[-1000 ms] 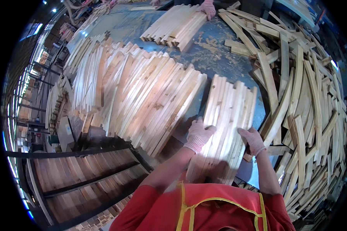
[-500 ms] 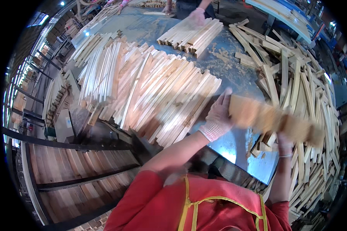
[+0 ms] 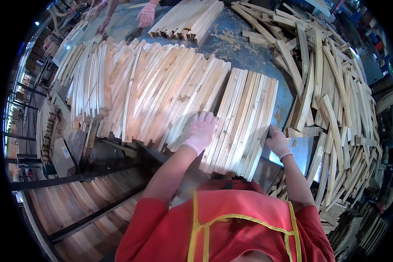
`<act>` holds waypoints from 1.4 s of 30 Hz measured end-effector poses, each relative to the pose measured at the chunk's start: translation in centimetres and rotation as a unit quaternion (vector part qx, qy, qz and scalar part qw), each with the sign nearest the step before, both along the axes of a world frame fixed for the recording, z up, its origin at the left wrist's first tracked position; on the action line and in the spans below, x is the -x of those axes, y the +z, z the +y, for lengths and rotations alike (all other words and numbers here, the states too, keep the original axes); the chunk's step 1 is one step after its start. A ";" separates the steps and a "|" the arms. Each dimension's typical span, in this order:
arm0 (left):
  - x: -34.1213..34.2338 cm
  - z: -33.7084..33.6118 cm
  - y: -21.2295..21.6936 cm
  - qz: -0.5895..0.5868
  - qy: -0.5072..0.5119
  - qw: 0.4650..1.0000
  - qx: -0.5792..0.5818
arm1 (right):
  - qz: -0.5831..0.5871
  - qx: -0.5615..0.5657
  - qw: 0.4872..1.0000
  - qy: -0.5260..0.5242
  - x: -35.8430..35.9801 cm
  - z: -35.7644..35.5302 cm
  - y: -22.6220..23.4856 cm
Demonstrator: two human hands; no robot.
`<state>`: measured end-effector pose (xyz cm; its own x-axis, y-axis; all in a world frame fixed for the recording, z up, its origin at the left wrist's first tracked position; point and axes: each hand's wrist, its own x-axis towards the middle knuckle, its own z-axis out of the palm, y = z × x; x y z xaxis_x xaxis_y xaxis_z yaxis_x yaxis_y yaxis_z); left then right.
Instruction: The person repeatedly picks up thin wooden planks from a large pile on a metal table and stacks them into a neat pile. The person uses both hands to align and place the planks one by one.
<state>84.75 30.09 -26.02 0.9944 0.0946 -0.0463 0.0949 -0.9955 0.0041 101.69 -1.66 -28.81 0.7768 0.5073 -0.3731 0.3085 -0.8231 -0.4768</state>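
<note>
head view, left hand [image 3: 200, 131] flat on slat bundle [image 3: 242, 120], right hand [image 3: 277, 142] half hidden

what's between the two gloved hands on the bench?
Head view: a flat batch of pale wooden slats lies between left hand and right hand, each touching its edge.

slat bundle [image 3: 242, 122] right of slat rows [image 3: 153, 91] (touching).

My right hand [image 3: 277, 142] hides behind the edge of the wood slats [image 3: 242, 120] — its fingers tuck under. Another person's hand [image 3: 146, 14] is cut off up top.
</note>
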 end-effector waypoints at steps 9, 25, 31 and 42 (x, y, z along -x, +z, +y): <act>21.3 -4.7 -5.1 -0.031 0.535 0.648 0.542 | 0.326 -0.408 0.838 -0.158 0.0 1.9 0.8; 15.6 -16.4 -7.2 -0.126 0.438 0.456 0.765 | 0.476 -0.422 0.746 -0.197 -4.3 -1.3 -6.8; 7.5 -8.5 11.5 -0.079 0.384 0.147 0.908 | 0.397 -0.342 0.832 -0.184 -4.2 -0.4 -5.9; -5.0 -1.8 4.8 0.032 0.222 0.843 0.489 | 0.320 -0.368 0.831 -0.267 -1.0 1.5 -3.3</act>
